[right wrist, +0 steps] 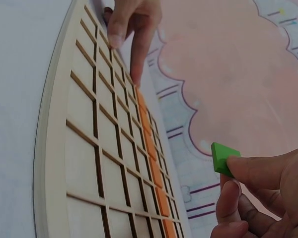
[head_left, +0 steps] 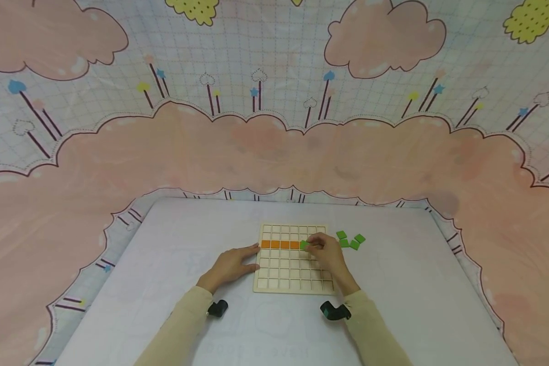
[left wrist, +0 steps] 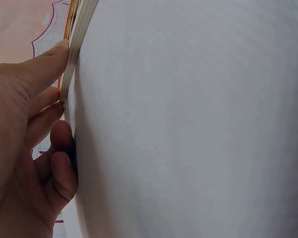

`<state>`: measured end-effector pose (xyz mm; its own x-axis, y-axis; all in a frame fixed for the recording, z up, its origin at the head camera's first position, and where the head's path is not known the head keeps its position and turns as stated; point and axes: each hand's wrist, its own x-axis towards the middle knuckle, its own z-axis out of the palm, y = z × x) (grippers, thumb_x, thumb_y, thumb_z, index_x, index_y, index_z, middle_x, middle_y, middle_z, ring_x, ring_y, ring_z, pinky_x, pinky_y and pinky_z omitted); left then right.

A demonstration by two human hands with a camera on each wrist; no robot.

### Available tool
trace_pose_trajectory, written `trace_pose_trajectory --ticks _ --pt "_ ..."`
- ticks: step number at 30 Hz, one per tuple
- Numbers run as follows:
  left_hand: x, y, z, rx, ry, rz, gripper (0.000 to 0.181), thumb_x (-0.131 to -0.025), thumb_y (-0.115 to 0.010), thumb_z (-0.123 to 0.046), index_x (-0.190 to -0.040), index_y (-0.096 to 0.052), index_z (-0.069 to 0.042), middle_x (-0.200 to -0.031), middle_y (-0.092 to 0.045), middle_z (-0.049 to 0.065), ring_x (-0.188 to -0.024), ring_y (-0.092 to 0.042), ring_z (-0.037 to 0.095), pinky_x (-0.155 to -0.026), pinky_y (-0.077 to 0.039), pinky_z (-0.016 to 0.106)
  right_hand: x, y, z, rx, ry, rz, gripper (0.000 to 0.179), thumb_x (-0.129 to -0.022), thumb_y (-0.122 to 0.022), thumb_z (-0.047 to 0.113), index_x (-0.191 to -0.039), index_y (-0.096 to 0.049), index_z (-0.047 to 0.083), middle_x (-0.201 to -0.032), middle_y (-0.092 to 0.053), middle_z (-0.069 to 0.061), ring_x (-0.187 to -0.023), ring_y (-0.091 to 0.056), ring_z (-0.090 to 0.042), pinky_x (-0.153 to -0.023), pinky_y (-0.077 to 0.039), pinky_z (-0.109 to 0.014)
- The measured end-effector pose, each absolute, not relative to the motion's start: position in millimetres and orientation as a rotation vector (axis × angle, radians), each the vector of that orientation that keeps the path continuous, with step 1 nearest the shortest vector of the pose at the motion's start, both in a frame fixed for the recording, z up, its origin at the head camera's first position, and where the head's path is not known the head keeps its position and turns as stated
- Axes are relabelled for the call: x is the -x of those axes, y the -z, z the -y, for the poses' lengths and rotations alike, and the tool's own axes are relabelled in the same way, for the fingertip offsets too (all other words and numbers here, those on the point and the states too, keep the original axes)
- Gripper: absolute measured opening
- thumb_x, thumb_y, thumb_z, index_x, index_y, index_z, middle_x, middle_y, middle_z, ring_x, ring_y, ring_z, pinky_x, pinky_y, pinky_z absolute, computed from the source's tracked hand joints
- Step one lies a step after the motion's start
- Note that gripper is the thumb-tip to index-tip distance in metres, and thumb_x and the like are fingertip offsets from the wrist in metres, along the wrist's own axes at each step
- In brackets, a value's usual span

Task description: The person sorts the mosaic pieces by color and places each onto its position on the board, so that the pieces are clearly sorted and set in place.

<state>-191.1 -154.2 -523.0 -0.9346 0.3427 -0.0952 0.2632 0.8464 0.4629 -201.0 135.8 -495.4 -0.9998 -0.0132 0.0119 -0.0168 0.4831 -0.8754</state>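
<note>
A pale wooden grid board [head_left: 270,284] lies on the white table, with a row of several orange tiles [head_left: 276,244] set in its cells. My right hand [head_left: 328,252] is over the board's right part and pinches a green square tile [right wrist: 223,157] between thumb and fingertips. In the head view that tile appears just right of the orange row; the right wrist view shows it raised above the board. At the board's left edge, my left hand [head_left: 231,264] touches the rim with its thumb and extended fingers; its other fingers [left wrist: 63,171] bend near the tabletop.
Several loose green tiles [head_left: 354,244] lie on the table just right of the board. The white tabletop [head_left: 187,223] is bordered by cloth patterned with clouds [head_left: 256,152]. A black wrist device [head_left: 335,310] is at the right cuff, another [head_left: 218,308] at the left.
</note>
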Motion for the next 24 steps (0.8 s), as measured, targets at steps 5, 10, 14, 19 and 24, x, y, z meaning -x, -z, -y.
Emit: trace_pose_trajectory --ticks 5,10,14,19,24 --pt "190.2 522.5 153.9 -0.462 -0.689 -2.850 0.058 -0.091 -0.067 -0.044 -0.143 -0.053 -0.023 -0.153 -0.045 -0.008 -0.138 -0.048 0.029 -0.115 -0.038 0.050 199.5 493.8 -126.6 -0.035 -1.631 2.701 0.014 -0.086 -0.074 0.010 -0.099 -0.070 0.009 -0.094 -0.071 -0.008 -0.080 -0.064 -0.014 -0.071 -0.054 -0.026" --pt "189.7 521.2 153.9 -0.467 -0.689 -2.852 0.058 -0.091 -0.067 -0.044 -0.143 -0.053 -0.022 -0.153 -0.045 -0.008 -0.139 -0.048 0.029 -0.115 -0.038 0.050 200.1 494.8 -117.1 -0.068 -1.640 2.700 0.014 -0.086 -0.075 0.009 -0.099 -0.071 0.008 -0.093 -0.072 -0.008 -0.079 -0.064 -0.014 -0.068 -0.053 -0.024" --pt "189.2 520.4 153.7 -0.470 -0.691 -2.850 0.058 -0.091 -0.067 -0.043 -0.143 -0.053 -0.023 -0.153 -0.045 -0.009 -0.139 -0.047 0.028 -0.116 -0.038 0.050 199.9 496.0 -109.7 -0.106 -1.667 2.697 0.013 -0.087 -0.073 0.007 -0.100 -0.071 0.006 -0.093 -0.071 -0.009 -0.079 -0.064 -0.013 -0.068 -0.055 -0.025" --pt "189.2 521.2 153.7 -0.462 -0.684 -2.850 0.058 -0.091 -0.067 -0.044 -0.143 -0.053 -0.023 -0.153 -0.046 -0.008 -0.138 -0.048 0.029 -0.115 -0.039 0.051 198.4 497.5 -100.3 -0.109 -1.749 2.674 0.012 -0.087 -0.072 0.006 -0.098 -0.071 0.005 -0.094 -0.070 -0.010 -0.081 -0.063 -0.015 -0.074 -0.055 -0.025" --pt "189.0 521.5 153.4 -0.451 -0.686 -2.843 0.058 -0.091 -0.067 -0.044 -0.143 -0.052 -0.024 -0.153 -0.045 -0.009 -0.139 -0.047 0.029 -0.115 -0.038 0.051 200.4 504.0 -91.5 -0.117 -1.725 2.692 0.012 -0.086 -0.073 0.006 -0.098 -0.072 0.004 -0.094 -0.071 -0.010 -0.083 -0.064 -0.015 -0.076 -0.056 -0.025"
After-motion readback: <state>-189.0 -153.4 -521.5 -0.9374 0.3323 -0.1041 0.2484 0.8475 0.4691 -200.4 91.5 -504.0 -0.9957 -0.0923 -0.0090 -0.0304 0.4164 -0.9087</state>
